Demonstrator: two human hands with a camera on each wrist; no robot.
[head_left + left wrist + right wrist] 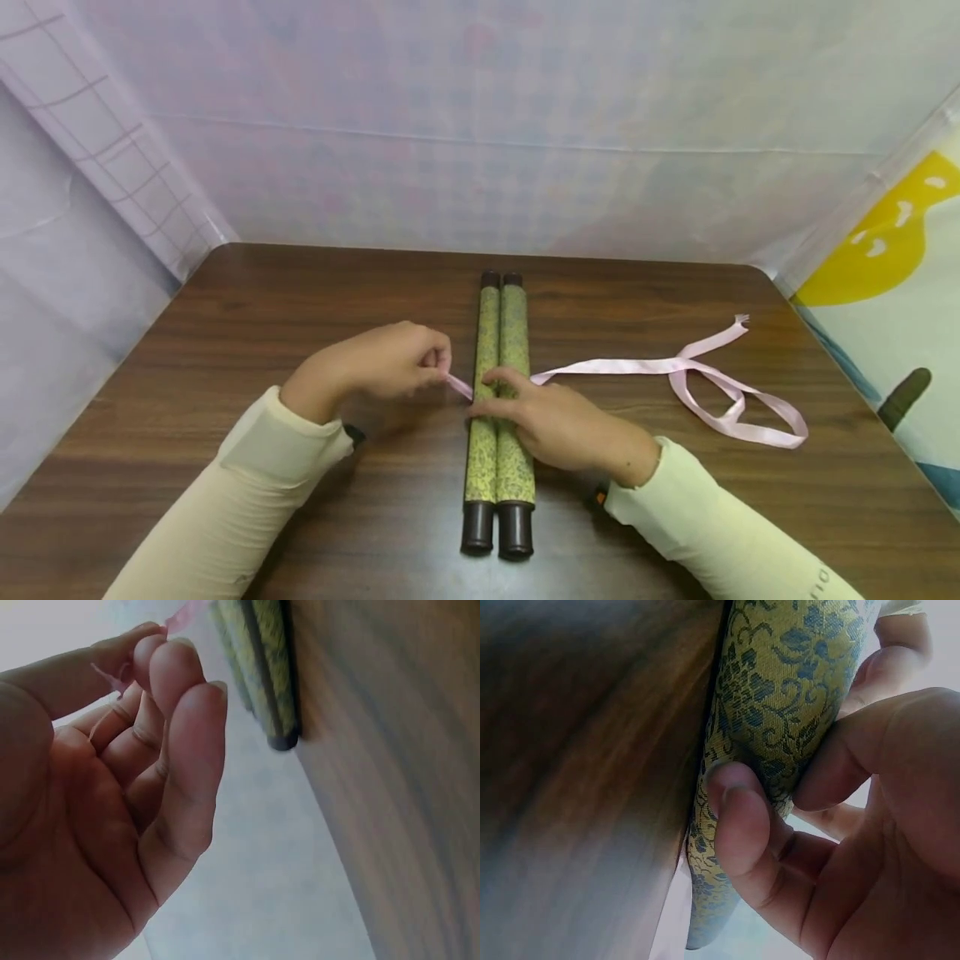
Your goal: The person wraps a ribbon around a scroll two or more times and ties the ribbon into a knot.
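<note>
A scroll rolled from both ends, its two yellow-green rolls (516, 467) side by side, lies lengthwise on the table with dark knobs at each end. Dark floral patterning shows on the brocade (795, 682) in the right wrist view. My right hand (562, 421) grips the rolls near their middle, thumb and fingers against the cloth. A pink ribbon (611, 366) emerges on both sides of the scroll, its middle hidden there. Just left of the rolls, my left hand (386, 358) pinches the short end of this ribbon (182, 616) between thumb and fingertips.
To the right, the ribbon's long tail lies in a loose loop, its frayed tip toward the back. The brown wooden table (225, 333) has rounded far corners. Pale patterned sheeting (480, 150) hangs behind it, with a yellow shape (870, 258) printed at the right.
</note>
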